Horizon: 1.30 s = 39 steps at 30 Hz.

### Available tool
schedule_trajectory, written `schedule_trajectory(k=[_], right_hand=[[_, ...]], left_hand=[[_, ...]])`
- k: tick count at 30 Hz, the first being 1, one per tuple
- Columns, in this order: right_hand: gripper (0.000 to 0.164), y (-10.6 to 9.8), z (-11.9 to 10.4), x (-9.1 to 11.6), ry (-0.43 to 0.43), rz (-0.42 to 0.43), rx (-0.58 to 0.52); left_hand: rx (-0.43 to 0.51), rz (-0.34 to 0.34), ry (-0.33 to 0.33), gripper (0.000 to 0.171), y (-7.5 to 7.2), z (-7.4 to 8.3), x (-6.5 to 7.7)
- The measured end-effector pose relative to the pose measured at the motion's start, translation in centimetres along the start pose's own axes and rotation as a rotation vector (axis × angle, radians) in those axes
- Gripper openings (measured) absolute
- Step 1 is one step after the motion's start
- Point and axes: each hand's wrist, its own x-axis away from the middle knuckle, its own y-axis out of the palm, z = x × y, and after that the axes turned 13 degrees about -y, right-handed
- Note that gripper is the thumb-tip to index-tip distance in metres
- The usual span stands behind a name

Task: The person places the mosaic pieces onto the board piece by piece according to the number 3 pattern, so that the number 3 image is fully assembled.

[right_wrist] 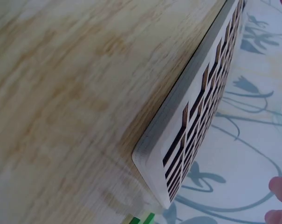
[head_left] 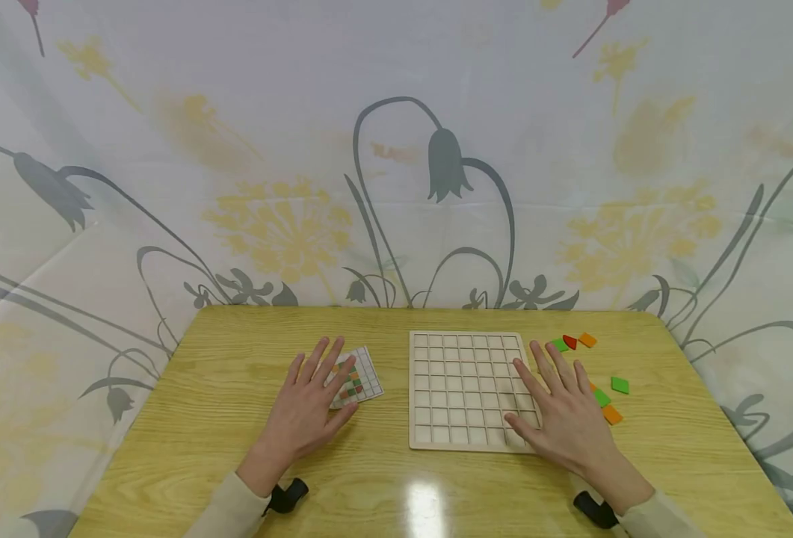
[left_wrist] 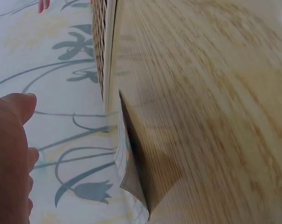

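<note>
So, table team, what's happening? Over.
Left hand over card, holding nothing. Right hand over board, holding nothing. Coloured pieces right of board. Hands partly hide card and board.

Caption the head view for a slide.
Left hand hovers over white gridded paper card, right hand over pale square wooden grid board, beside small coloured tiles.

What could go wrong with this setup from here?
White paper card with coloured squares: edge lifted near the left hand; a sweep might drag it.
Square pale wooden grid board: the right hand hangs over its edge and could nudge it.
Flat green, orange and red pieces: loose by the right hand; a brush might scatter them.
</note>
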Motion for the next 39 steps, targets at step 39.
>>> schedule_trajectory(k=[39], right_hand=[[0.049,-0.6,2.0,5.2,0.402,0.138,-0.413]], left_hand=[[0.514,-0.304,0.174,0.058,3.3,5.8,-1.2]])
